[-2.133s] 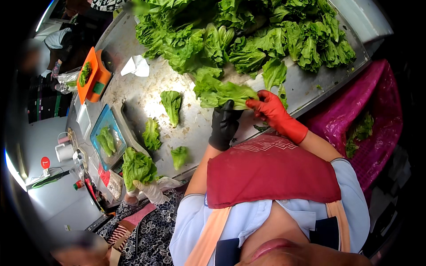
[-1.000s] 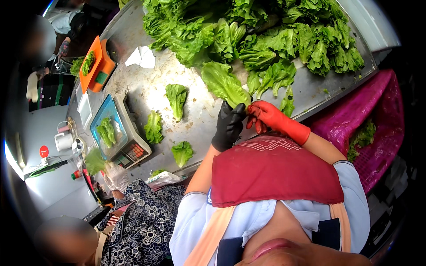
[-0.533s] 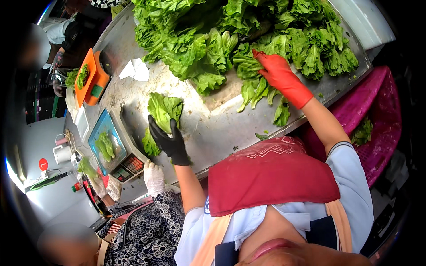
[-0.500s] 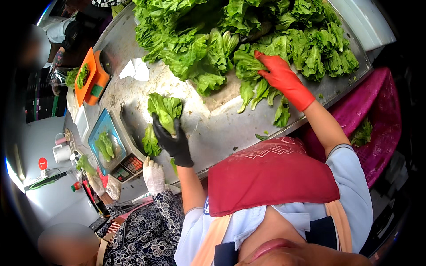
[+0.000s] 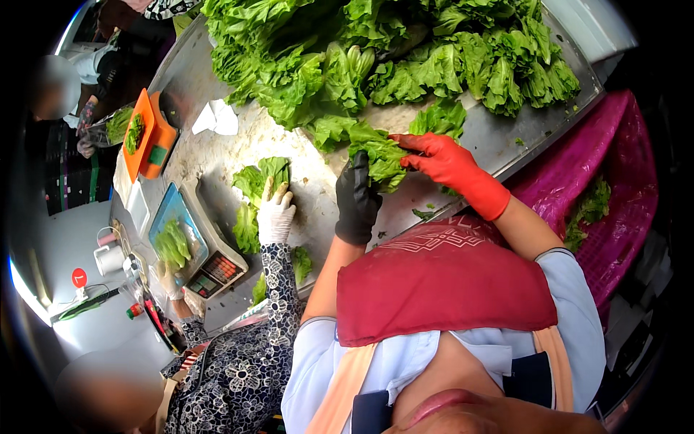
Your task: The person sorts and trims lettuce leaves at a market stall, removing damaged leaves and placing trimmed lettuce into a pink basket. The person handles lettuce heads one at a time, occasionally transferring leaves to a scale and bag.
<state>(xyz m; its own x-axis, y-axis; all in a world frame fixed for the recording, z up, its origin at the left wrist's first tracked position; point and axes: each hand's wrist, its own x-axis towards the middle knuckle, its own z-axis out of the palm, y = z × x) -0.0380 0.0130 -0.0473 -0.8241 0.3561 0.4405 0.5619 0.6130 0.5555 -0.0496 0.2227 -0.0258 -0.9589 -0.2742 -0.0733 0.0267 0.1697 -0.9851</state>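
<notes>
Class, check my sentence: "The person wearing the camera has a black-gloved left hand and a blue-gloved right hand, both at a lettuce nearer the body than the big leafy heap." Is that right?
Not quite. The head view shows the right hand gloved in red, not blue. The left hand is black-gloved, and both are at a lettuce nearer the body than the big leafy heap.

A bright green lettuce [image 5: 384,160] is sitting in the grasp of the black-gloved left hand [image 5: 358,206] over the metal table [image 5: 316,199], its crinkled, ruffle-edged leaves bunching loosely together and meeting the red-gloved right hand [image 5: 450,168] along their right side.
</notes>
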